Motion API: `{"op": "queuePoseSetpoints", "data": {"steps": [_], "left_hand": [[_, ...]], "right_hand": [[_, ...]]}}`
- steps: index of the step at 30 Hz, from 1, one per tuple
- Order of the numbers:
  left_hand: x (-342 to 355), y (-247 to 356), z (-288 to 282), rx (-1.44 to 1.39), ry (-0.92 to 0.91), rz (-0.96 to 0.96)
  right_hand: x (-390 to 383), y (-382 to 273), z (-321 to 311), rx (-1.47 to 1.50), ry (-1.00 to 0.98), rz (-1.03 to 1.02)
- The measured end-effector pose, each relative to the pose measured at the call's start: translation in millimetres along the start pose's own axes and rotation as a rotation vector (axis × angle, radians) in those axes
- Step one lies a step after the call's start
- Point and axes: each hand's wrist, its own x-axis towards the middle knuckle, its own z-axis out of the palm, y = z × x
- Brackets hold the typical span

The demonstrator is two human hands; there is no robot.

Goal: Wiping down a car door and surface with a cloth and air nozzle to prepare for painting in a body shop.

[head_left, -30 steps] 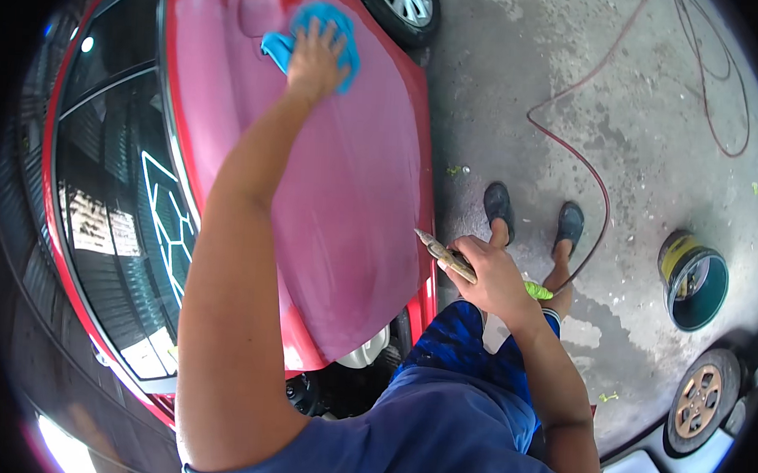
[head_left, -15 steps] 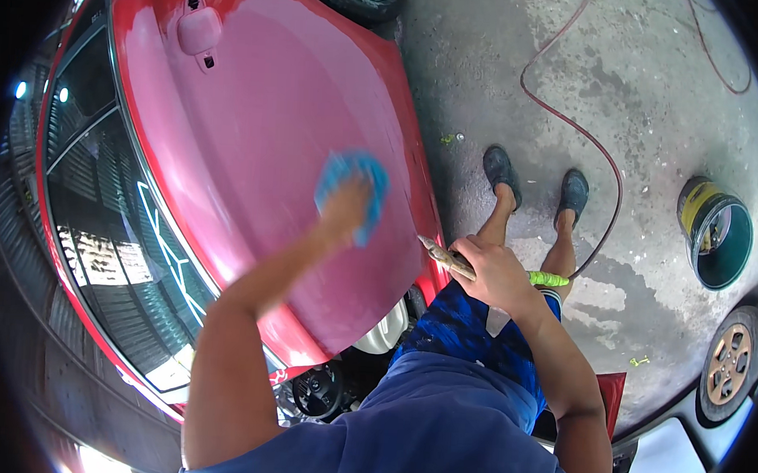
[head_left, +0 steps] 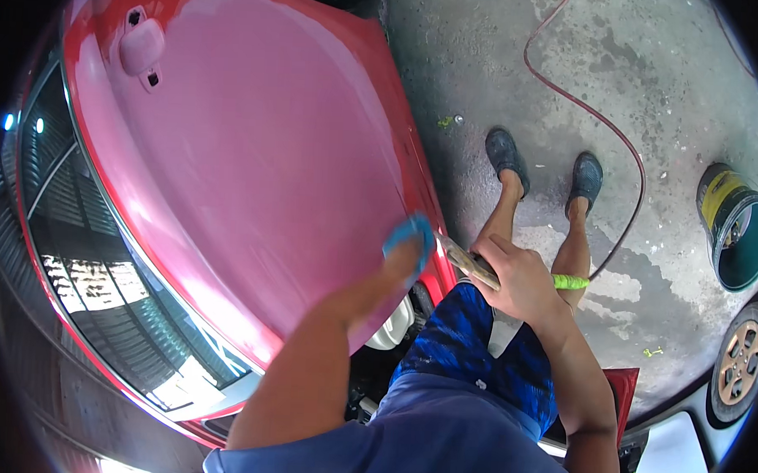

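Observation:
My left hand [head_left: 401,261] is closed on a blue cloth [head_left: 412,229] near the right edge of a red car door [head_left: 256,147]. The door's outer face is dull pinkish, with shinier red at its borders. Both the cloth and the hand are a little smeared by motion. In front of my body, my right hand [head_left: 519,281] grips an air blow gun [head_left: 472,264], its nozzle aimed left toward the cloth and the door edge. Bright green wrapping [head_left: 570,282] covers the hose end behind my right hand.
A dark red hose [head_left: 624,146] curves over the concrete floor [head_left: 488,55] on the right. Farther right stand a bucket [head_left: 738,244] and a wheel [head_left: 739,362] of another vehicle. The door handle recess [head_left: 142,47] lies at upper left, above the car's side window [head_left: 82,249].
My left hand has brought the blue cloth from the middle of the door panel to its right edge, close to the blow gun's nozzle. The view has shifted slightly.

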Motion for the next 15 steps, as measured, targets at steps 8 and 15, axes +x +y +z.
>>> {"op": "queuePoseSetpoints", "data": {"steps": [8, 15], "left_hand": [[99.0, -85.9, -157.2, 0.541, 0.542, 0.267], [189.2, -70.4, -398.5, 1.197, 0.832, -0.183]], "right_hand": [[1.6, 24.0, 11.8, -0.057, -0.035, 0.008], [23.4, 25.1, 13.8, -0.049, -0.013, 0.025]]}}
